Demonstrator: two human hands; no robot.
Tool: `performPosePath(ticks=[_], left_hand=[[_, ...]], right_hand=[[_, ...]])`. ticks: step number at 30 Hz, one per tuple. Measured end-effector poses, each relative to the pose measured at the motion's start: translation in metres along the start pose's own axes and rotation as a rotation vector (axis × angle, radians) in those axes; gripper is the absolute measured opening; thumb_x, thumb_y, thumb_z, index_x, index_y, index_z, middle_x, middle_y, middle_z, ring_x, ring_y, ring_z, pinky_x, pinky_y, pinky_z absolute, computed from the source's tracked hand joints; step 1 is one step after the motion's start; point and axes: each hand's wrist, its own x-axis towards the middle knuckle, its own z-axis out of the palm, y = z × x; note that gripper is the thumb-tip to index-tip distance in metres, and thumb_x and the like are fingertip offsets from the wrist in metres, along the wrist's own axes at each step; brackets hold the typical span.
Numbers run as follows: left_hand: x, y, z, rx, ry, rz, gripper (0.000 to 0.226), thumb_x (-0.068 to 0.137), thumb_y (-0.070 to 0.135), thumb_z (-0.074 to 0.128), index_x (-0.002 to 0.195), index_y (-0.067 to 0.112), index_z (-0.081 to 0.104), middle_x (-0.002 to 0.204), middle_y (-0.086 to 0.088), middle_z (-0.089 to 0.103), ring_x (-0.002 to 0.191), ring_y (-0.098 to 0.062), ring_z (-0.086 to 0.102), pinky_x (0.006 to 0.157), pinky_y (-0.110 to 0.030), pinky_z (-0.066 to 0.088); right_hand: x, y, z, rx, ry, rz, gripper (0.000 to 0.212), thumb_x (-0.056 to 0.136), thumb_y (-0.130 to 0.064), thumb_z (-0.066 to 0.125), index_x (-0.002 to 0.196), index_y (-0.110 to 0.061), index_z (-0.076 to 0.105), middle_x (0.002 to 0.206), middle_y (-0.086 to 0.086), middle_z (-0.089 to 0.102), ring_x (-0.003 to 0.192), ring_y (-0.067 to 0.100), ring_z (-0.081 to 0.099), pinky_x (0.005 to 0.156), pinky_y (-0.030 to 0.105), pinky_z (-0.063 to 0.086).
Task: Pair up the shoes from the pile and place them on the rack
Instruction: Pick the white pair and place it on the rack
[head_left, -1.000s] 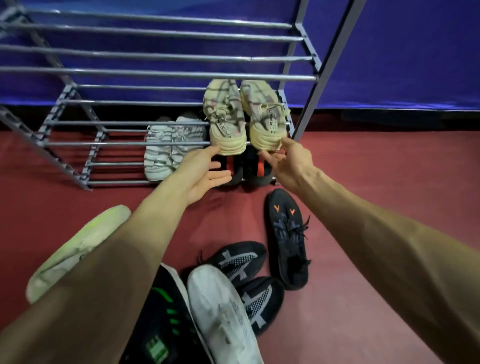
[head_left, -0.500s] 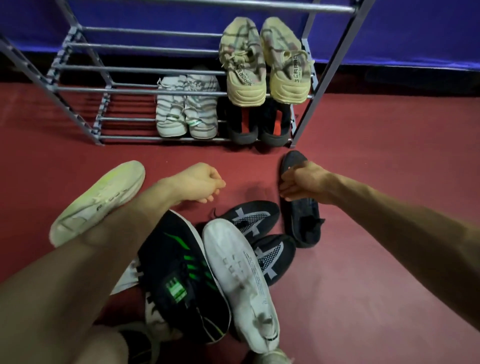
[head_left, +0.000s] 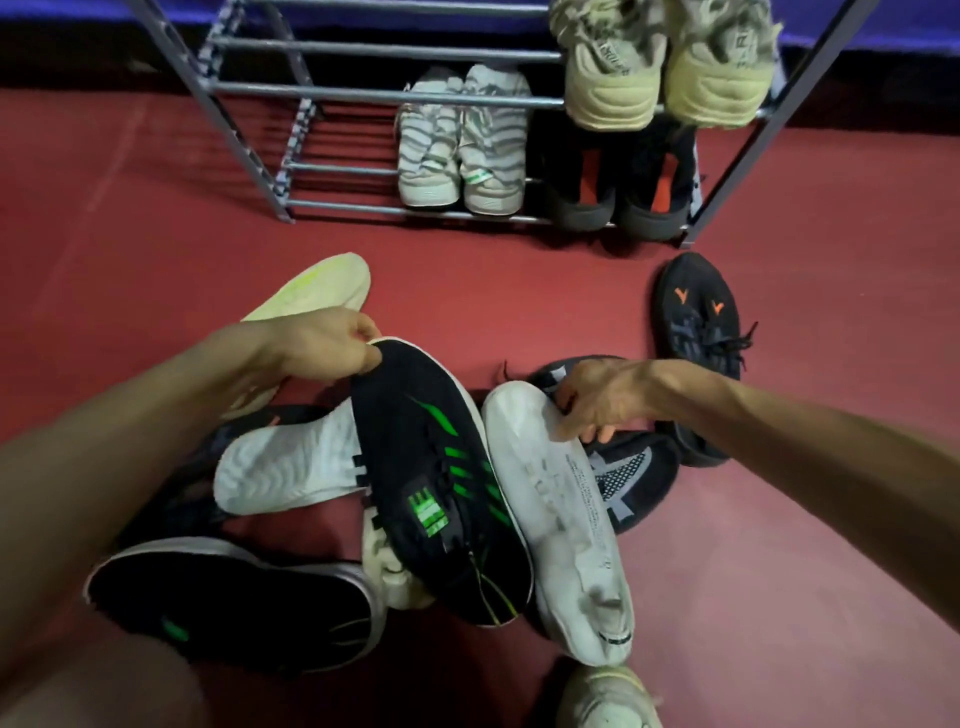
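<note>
Both hands in the shoe pile

The left hand (head_left: 332, 345) pinches the toe of the black-and-green shoe (head_left: 441, 483); the right hand (head_left: 597, 402) curls its fingers round the white shoe (head_left: 566, 525) beside it on the red floor (head_left: 156, 218).

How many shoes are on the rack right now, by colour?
Beige shoes: 2
White striped shoes: 2
Black and orange shoes: 2
Total on the rack: 6

Both arms outstretched, left grip (head_left: 332, 340) and right grip (head_left: 597, 402) curled, pinching.
</note>
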Motion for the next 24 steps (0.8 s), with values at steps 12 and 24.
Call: performPosePath(ticks=[12,24], left_hand=[[-0.013,-0.018,-0.001,-0.231,-0.109,0.027,0.006,0.093,-0.001,0.053,0.091,-0.001,0.059,0.086,-0.023,0.065,0.100,-0.043,0.069,0.092,-0.050,0.056],[-0.008,-0.065,0.023,0.011,-0.042,-0.026,0.032,0.091,0.017,0.056,0.122,0.010,0.057,0.115,-0.005,0.065,0.107,-0.021,0.060,0.089,-0.031,0.051]], right_hand=[[0.000,-0.008,-0.028,0.425,0.276,-0.252,0.013,0.095,-0.008,0.055,0.089,-0.012,0.065,0.084,0.011,0.065,0.075,0.025,0.062,0.072,0.040,0.054],[-0.001,-0.070,-0.066,0.779,0.537,-0.344,0.024,0.100,-0.016,0.048,0.100,-0.006,0.070,0.071,0.003,0.061,0.060,0.014,0.055,0.061,0.029,0.046]])
